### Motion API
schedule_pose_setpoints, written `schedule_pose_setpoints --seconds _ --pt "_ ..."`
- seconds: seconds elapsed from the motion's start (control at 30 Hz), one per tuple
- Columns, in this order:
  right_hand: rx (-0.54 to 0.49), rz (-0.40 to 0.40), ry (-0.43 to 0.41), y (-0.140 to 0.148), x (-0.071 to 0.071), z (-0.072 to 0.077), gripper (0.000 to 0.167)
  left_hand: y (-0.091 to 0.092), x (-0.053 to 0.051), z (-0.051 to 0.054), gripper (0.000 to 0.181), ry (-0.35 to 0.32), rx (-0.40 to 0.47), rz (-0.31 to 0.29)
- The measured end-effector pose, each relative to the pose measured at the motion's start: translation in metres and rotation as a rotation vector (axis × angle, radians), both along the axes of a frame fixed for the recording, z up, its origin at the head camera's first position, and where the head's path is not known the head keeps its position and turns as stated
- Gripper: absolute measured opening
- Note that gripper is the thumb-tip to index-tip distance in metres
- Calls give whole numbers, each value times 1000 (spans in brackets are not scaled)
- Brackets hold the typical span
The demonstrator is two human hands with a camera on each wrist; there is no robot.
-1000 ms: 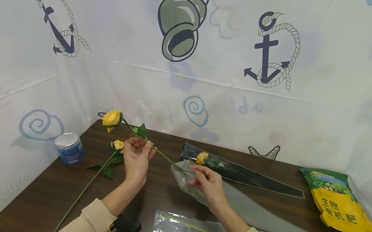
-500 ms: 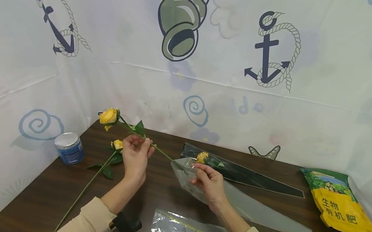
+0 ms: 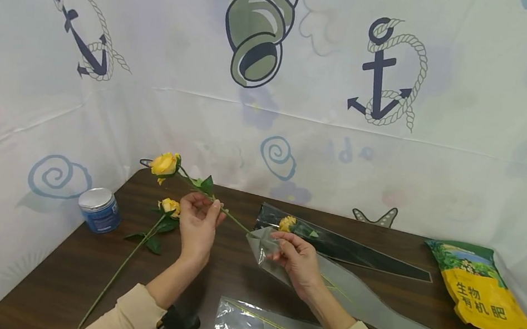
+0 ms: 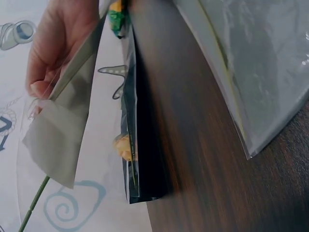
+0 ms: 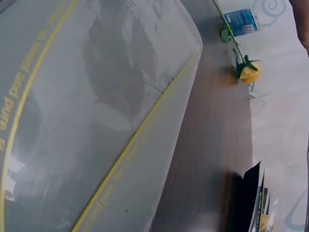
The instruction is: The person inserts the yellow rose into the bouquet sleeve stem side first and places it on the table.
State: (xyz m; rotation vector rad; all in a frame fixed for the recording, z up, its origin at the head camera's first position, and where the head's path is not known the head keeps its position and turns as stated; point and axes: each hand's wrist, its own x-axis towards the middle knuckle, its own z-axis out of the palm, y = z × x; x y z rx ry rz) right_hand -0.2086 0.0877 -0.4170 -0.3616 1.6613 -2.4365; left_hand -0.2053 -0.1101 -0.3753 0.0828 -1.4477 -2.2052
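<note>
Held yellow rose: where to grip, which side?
I'd pinch the bare stem below the leaves, from the person's left, as the left hand does: it's slim, slants down rightward, and its lower end reaches the sleeve the right hand pinches, so that side is crowded.

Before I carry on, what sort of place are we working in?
Probably an improvised indoor flower-wrapping spot: a dark wood-grain table before a printed backdrop, a yellow rose held in the left hand, and a grey sleeve pinched by the right hand.
</note>
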Motion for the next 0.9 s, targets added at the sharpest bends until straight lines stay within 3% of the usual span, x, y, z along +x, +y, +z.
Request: schedule_pose_setpoints --seconds 0.13,0.33,0.43,0.53,0.73,0.9 --pt "-65 48 23 1 0 0 25 5 3 0 26 32 -43 -29" --pt "-139 145 59 1 2 2 26 14 8 -7 27 1 -68 -66" --pt "-135 156 65 -2 3 4 22 20 11 -13 27 -12 -100 -79" --pt "-112 122 43 -5 4 4 21 23 12 -19 29 -31 -133 -61" --pt "-89 -38 -35 -6 1 0 26 16 13 -19 36 -35 -192 -2" --pt "-85 -103 -46 -8 1 0 27 13 12 -16 27 -57 -162 12"
